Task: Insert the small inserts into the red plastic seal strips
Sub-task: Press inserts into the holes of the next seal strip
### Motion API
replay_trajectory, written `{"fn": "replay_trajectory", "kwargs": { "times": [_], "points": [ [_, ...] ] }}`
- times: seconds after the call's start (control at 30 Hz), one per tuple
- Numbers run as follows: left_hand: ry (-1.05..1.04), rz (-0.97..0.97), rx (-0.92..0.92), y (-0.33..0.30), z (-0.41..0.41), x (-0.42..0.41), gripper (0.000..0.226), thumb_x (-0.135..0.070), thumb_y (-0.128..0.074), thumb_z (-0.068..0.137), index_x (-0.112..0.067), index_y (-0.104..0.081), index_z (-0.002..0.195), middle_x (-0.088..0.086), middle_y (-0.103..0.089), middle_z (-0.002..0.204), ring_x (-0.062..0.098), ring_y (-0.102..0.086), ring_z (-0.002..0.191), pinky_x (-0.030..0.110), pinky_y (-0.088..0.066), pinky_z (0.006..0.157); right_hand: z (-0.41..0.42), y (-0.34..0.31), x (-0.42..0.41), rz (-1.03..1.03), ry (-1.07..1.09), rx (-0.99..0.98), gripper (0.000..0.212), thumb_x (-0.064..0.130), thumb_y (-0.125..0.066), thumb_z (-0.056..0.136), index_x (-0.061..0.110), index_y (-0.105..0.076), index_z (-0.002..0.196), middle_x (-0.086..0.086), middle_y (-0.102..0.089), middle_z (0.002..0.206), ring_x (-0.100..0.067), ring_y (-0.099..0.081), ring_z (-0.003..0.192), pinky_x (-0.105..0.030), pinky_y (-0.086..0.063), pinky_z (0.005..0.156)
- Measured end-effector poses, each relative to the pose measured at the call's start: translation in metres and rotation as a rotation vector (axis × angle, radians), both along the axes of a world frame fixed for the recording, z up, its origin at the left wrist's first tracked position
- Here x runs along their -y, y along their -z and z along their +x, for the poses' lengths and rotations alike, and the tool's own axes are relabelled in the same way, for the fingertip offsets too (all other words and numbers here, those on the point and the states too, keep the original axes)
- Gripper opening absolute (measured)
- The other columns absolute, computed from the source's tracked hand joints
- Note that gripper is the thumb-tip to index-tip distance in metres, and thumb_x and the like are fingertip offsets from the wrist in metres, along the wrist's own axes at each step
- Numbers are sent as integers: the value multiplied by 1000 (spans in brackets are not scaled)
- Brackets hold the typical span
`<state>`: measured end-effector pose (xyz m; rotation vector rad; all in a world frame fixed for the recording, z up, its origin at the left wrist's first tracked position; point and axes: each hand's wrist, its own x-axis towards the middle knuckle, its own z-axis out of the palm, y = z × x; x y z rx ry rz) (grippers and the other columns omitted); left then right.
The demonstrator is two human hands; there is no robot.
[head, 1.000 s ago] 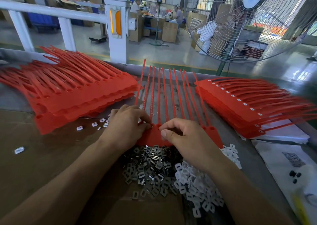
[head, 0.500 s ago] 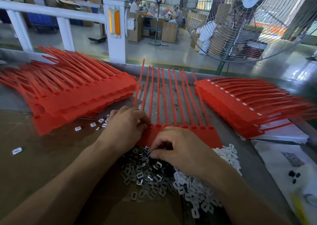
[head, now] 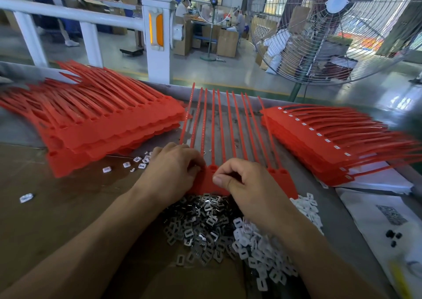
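strip in work: red seal strip sheet (head: 230, 139) lies flat on the table (head: 57, 207) between both hands, tails fanned away from the person, head tabs toward them. Likely laid that way so the sockets sit right beside the parts piles.
left hand: left hand (head: 173, 173) rests on the left end of the sheet's head row, fingers curled down on the red plastic. Reads as pinning the sheet so it won't slide. Whether it also holds an insert, cannot tell.
right hand: right hand (head: 246, 184) hovers at the head row next to the left, thumb and forefinger pinched together at a socket. Probably seating an insert; the piece itself is hidden by the fingers.
metal inserts: grey metal inserts (head: 201, 225) heaped just below the sheet, under the wrists. Short reach from pile to socket.
white inserts: white plastic inserts (head: 262, 253) piled beside the metal ones, to the right; a few strays (head: 139, 161) left of the left hand.
left stack: red sheets stack (head: 102, 127), sockets look empty, so likely the unfilled supply.
right stack: red sheets stack (head: 331, 143) with white pieces showing in the head row, so likely the done pile.
strip look: bright red, thin ribbed tails, flat joined tabs, small raised socket on each head.
progress: this sheet seems partway filled; exact count hidden by the hands.
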<state>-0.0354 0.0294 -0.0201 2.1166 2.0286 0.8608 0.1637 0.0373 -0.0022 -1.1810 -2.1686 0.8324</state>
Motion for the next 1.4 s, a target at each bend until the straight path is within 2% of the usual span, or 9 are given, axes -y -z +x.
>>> {"fn": "replay_trajectory", "kwargs": {
  "times": [0.13, 0.23, 0.37, 0.43, 0.57, 0.8, 1.0, 1.13, 1.4],
  "points": [
    [-6, 34, 7, 0, 1, 1, 12, -34, -66, 93, -36, -72, 103, -16, -64, 105, 14, -50, 112, 41, -33, 100, 1, -1, -3, 4, 93, -114, 13, 31, -64, 101, 32, -70, 90, 18, -71, 83, -4, -65, 73, -14, -47, 61],
    [7, 99, 58, -2, 4, 2, 11, -32, -67, 93, -35, -72, 103, -17, -64, 102, 12, -50, 112, 40, -34, 99, 2, -2, -4, -22, 132, -181, 15, 29, -63, 102, 36, -74, 97, 20, -72, 86, -2, -67, 80, -19, -50, 69],
    [105, 209, 173, -6, 12, 4, 14, -24, -73, 89, -34, -74, 98, -22, -63, 92, 7, -55, 99, 38, -40, 93, 2, -1, -4, -77, 142, -289, 20, 25, -61, 104, 41, -74, 105, 26, -72, 93, 8, -67, 90, -18, -48, 79],
    [178, 240, 209, -9, 17, 7, 15, -22, -76, 88, -34, -73, 96, -25, -62, 90, 4, -54, 94, 39, -41, 91, 1, -1, -5, -105, 137, -334, 20, 25, -61, 103, 41, -70, 110, 24, -73, 94, 8, -68, 89, -17, -48, 79],
    [256, 238, 208, -12, 23, 9, 13, -25, -77, 88, -35, -74, 96, -19, -67, 94, 6, -56, 96, 41, -40, 92, 0, -1, -7, -143, 92, -341, 23, 22, -59, 105, 38, -67, 118, 17, -74, 91, 4, -69, 86, -18, -48, 78],
    [247, 264, 220, -13, 20, 11, 7, -25, -74, 90, -31, -71, 89, -18, -67, 89, 5, -57, 94, 41, -40, 92, 1, 1, -9, -148, 93, -398, 15, 24, -60, 104, 32, -73, 104, 7, -77, 90, -4, -69, 76, -18, -55, 72],
    [219, 240, 328, -11, 22, 9, 8, -26, -73, 90, -29, -70, 84, -22, -65, 83, 6, -59, 90, 43, -47, 86, 0, 2, -8, -82, 122, -375, 9, 32, -67, 100, 33, -74, 94, 10, -77, 89, -4, -72, 80, -19, -55, 70],
    [237, 246, 344, -12, 22, 10, 7, -23, -75, 89, -28, -70, 92, -17, -67, 87, 7, -61, 92, 46, -47, 88, 0, 2, -7, -111, 128, -350, 16, 33, -62, 103, 37, -72, 91, 13, -76, 85, -1, -69, 77, -23, -50, 75],
    [273, 304, 157, -14, 18, 11, 12, -21, -75, 90, -28, -71, 99, -15, -66, 94, 9, -59, 95, 44, -42, 90, 0, 0, -7, -181, 109, -271, 20, 33, -55, 106, 29, -69, 93, 9, -75, 86, -5, -67, 76, -32, -53, 80]
  ]
}}
